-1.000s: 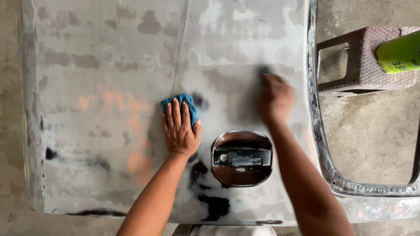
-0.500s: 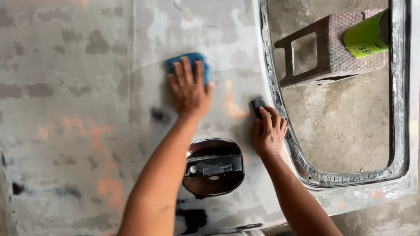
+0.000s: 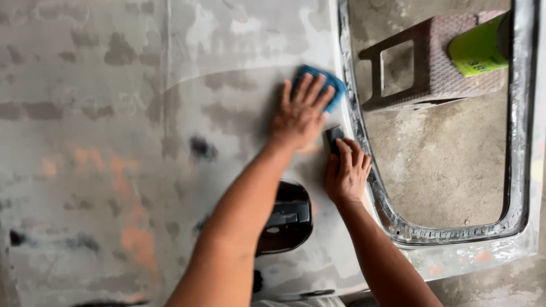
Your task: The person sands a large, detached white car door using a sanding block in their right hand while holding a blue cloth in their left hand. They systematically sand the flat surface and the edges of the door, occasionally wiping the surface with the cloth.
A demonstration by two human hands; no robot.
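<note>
A sanded grey car door panel with orange and dark patches fills the left of the head view. My left hand presses flat on a blue cloth on the panel, close to the window frame edge. My right hand lies just below and to the right of it, fingers over a small dark sanding block held against the panel. A black door handle recess sits below the hands, partly hidden by my left forearm.
The door's window opening shows bare concrete floor through it. A brown plastic stool stands there with a lime-green container lying on it. More floor shows at the bottom right corner.
Both hands have slid across the panel toward the window frame, the left with the blue cloth, the right with the block. They now lie close together beside the frame.
</note>
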